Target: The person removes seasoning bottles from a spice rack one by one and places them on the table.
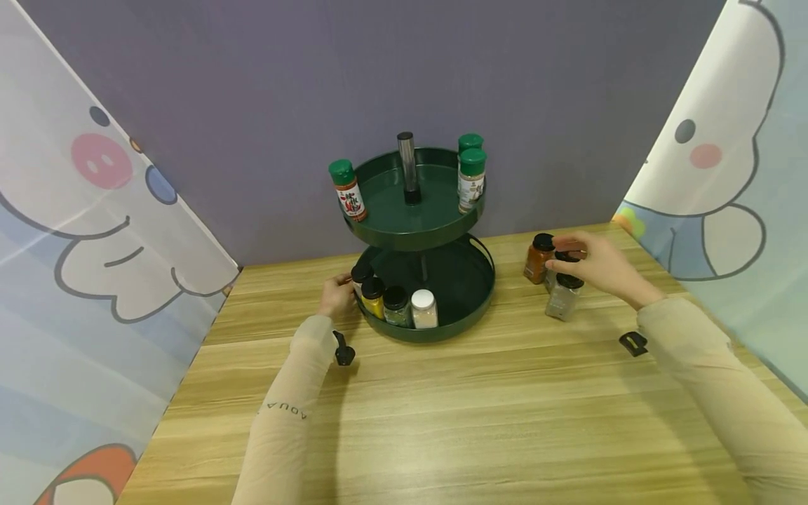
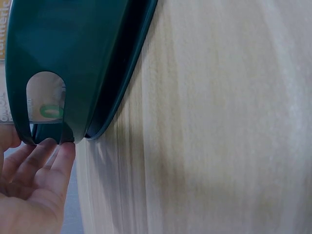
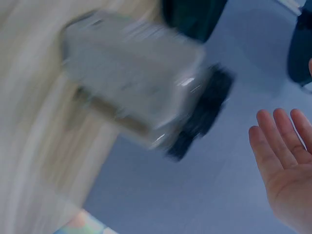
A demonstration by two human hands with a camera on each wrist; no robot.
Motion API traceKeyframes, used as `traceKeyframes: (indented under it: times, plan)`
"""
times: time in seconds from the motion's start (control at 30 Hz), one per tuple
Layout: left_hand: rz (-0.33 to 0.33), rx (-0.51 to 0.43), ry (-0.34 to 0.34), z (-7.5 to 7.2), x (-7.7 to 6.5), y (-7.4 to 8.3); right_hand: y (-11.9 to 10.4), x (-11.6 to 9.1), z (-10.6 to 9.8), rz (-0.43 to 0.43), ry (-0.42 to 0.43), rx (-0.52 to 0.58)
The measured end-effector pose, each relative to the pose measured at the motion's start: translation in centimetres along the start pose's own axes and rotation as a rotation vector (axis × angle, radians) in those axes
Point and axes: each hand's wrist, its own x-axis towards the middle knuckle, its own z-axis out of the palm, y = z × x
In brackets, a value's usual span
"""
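Observation:
My left hand [image 1: 337,296] holds the rim of a dark green two-tier tray [image 1: 410,238] at its left side. In the left wrist view, its fingertips touch the tray wall by the handle slot, with the thumb partly out of frame. Several spice jars stand along the lower tier's front left, among them a yellow one [image 1: 374,301] and a white-capped one [image 1: 424,311]. My right hand [image 1: 596,263] hovers over three black-lidded jars: a red-brown one [image 1: 539,259], a partly hidden one [image 1: 562,261] and a pale grey one [image 1: 562,298]. Its fingers look straight in the right wrist view, apart from the blurred jar [image 3: 131,68].
Green-capped shakers stand on the upper tier, one red-labelled [image 1: 348,193] at left and two at right, the front one [image 1: 471,184] overlapping the other. A metal post [image 1: 408,165] rises from the middle. The wooden table [image 1: 442,421] meets a grey backdrop [image 1: 284,140] behind.

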Motion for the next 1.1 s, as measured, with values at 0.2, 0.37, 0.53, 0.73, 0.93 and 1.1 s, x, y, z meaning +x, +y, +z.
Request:
traceKeyframes:
  times: [0.2, 0.37, 0.53, 0.73, 0.93, 1.1]
  plan:
    - [-0.014, -0.004, -0.009, -0.1, -0.3, 0.4, -2.8, 0.8, 2.0, -0.115, -0.024, 0.053]
    - [0.034, -0.033, -0.009, -0.3, 0.0, -0.2, -4.6, 1.8, 4.4, -0.201, -0.102, 0.047]
    - [0.045, -0.032, -0.007, -0.3, 0.2, -0.4, -6.6, 2.7, 7.3, -0.275, -0.185, 0.037]
    - [0.006, -0.005, 0.0, -0.1, 0.1, -0.1, -8.6, 3.6, 11.0, -0.345, -0.29, 0.024]
    - [0.01, 0.006, -0.001, -0.2, 0.2, -0.1, -9.4, 4.2, 14.2, -0.357, -0.349, 0.026]
    - [0.007, -0.001, -0.006, -0.2, -0.1, 0.0, -9.4, 4.1, 15.9, -0.361, -0.38, 0.036]
